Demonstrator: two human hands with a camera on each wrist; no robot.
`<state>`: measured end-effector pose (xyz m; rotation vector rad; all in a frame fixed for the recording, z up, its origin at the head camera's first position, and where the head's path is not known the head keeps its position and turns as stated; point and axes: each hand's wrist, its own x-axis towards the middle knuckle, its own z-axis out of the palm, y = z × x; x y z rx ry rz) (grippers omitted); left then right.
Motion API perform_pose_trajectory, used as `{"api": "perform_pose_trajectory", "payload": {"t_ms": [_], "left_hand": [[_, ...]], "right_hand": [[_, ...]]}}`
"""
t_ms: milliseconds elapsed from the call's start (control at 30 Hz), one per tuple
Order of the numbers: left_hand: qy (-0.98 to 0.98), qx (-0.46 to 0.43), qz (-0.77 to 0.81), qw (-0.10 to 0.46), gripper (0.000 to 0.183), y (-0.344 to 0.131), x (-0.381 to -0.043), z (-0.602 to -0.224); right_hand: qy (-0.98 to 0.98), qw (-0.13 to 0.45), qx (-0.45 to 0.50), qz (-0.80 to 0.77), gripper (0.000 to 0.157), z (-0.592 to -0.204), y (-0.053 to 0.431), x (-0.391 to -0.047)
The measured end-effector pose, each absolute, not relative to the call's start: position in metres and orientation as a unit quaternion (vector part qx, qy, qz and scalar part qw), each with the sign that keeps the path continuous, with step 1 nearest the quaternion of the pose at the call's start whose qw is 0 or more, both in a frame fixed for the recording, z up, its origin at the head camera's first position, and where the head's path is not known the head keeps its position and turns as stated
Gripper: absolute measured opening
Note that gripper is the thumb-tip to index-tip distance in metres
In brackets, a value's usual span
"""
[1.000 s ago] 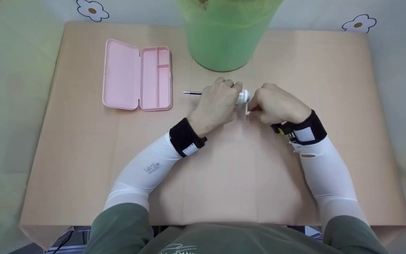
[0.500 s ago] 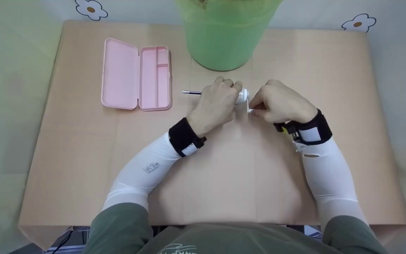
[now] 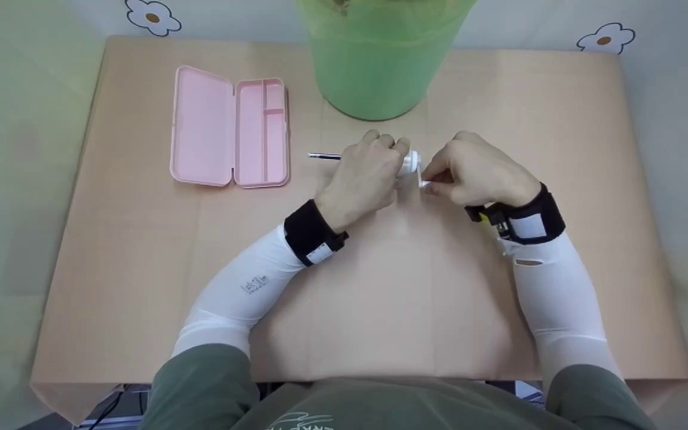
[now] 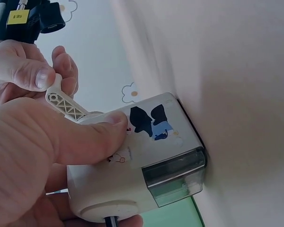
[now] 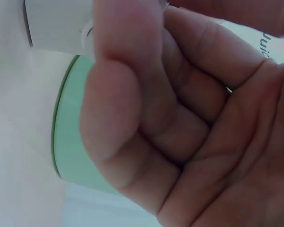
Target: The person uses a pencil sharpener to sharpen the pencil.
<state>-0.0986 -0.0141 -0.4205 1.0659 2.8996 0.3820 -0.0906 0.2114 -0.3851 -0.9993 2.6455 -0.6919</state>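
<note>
A white hand-crank pencil sharpener (image 4: 118,184) with cartoon stickers and a see-through shavings drawer (image 4: 177,177) lies under my left hand (image 3: 365,173). The fingers and thumb of that hand are wrapped around its body. From its left end, in the head view, sticks out a dark pencil (image 3: 323,156); the rest of the pencil is hidden. On the other side, my right hand (image 3: 478,170) pinches the end of the crank handle (image 4: 68,105) between thumb and fingers. In the right wrist view curled fingers (image 5: 113,104) cover most of the sharpener.
An opened pink pencil case (image 3: 250,134) with compartments lies at the back left of the table (image 3: 374,310). Behind the hands stands a tall green bin (image 3: 374,83) with a yellowish upper part. The wall with flower drawings borders the table's back edge.
My right hand has shifted slightly to the right, and the crank's end has moved a little away from the body. The left hand keeps its hold on the sharpener.
</note>
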Motion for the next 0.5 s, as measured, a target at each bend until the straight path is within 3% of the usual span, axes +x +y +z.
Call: {"api": "perform_pose_trajectory", "payload": {"t_ms": [500], "left_hand": [[0.928, 0.351, 0.126, -0.002, 0.057, -0.016, -0.098, -0.4232]], "right_hand": [[0.902, 0.072, -0.353, -0.238, 0.009, -0.3818, 0.213, -0.0896]]}}
